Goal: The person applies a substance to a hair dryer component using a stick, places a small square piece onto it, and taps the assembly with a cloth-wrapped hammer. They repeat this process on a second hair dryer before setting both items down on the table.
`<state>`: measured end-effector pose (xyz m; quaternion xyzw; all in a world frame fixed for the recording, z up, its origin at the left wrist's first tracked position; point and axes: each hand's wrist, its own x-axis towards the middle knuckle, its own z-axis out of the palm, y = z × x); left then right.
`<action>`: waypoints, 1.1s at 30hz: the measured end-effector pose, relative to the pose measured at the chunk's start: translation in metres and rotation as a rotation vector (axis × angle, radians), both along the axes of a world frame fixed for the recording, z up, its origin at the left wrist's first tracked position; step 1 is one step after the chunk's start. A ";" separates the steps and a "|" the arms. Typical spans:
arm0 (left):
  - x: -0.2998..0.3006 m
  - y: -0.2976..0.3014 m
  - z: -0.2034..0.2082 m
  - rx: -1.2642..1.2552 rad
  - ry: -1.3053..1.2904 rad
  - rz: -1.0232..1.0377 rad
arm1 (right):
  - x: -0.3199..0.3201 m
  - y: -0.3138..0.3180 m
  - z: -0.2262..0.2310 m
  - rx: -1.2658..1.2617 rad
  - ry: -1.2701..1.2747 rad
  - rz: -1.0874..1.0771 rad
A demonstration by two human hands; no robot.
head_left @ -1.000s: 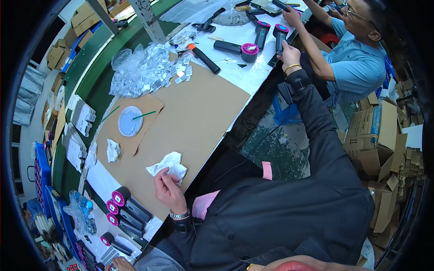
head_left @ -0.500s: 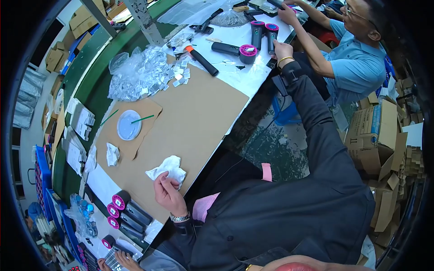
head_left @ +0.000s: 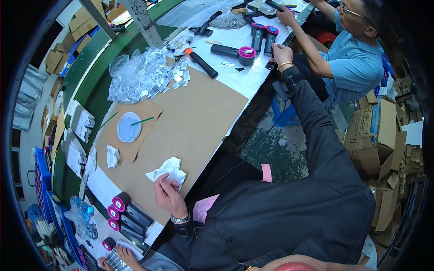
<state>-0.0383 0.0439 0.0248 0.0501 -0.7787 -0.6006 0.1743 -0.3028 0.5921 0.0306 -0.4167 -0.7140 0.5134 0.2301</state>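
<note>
My left hand rests over the near edge of the brown cardboard sheet, its fingers pinched on a crumpled white cloth. My right arm reaches far across to the back right of the table. There my right hand closes around the handle end of a black handheld device with a pink ring on its head. A similar black device stands right beside it. Another one lies on its side to the left, nearer to me.
On the cardboard are a white lid with paste, a green stick and a crumpled tissue. A plastic bag of small clear pieces and an orange-black hammer lie behind. Several pink-ringed devices lie front left. A co-worker sits back right.
My right hand has shifted slightly, with the device's top a little lower. The co-worker's arm at the back has moved. My left hand and the cloth stay nearly still.
</note>
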 end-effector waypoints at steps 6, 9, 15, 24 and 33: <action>-0.002 -0.001 0.003 -0.005 0.024 0.016 | 0.037 -0.044 -0.015 0.645 0.547 -0.012; -0.002 -0.002 -0.002 0.000 0.028 0.025 | 0.075 -0.114 0.006 0.409 0.606 0.199; 0.001 0.000 -0.005 -0.006 0.088 0.042 | 0.123 -0.204 0.023 0.323 0.424 0.750; -0.002 -0.007 0.019 -0.522 0.346 -0.010 | 0.025 -0.160 0.063 1.164 0.209 0.760; -0.003 0.001 0.034 -0.791 0.187 -0.006 | -0.032 -0.129 0.050 1.299 -0.492 0.802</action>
